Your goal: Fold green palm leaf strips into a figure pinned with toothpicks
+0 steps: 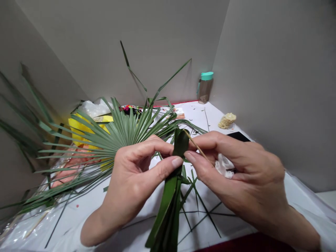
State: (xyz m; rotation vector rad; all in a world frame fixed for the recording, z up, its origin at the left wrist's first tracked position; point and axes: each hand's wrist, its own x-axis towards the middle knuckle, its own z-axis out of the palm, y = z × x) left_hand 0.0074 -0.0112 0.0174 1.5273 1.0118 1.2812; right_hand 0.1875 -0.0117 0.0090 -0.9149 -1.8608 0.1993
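Observation:
My left hand (133,178) pinches a bundle of folded green palm-leaf strips (169,206) between thumb and fingers, and the bundle hangs down toward me. The top of the folded leaf (180,143) stands up between my two hands. My right hand (236,168) holds a thin wooden skewer (197,147) whose tip lies against the leaf, and its thumb touches the leaf. A crumpled white tissue (224,166) shows under my right palm. To the left spreads a large fan palm frond (115,136), with its base hidden behind my left hand.
Grey walls rise on three sides of a white-covered table (210,119) strewn with thin leaf strips and dark scraps. At the back stand a bottle with a teal lid (205,87) and a pale lump (227,120). A yellow bag (81,127) lies behind the frond, and a black flat object (238,136) lies behind my right hand.

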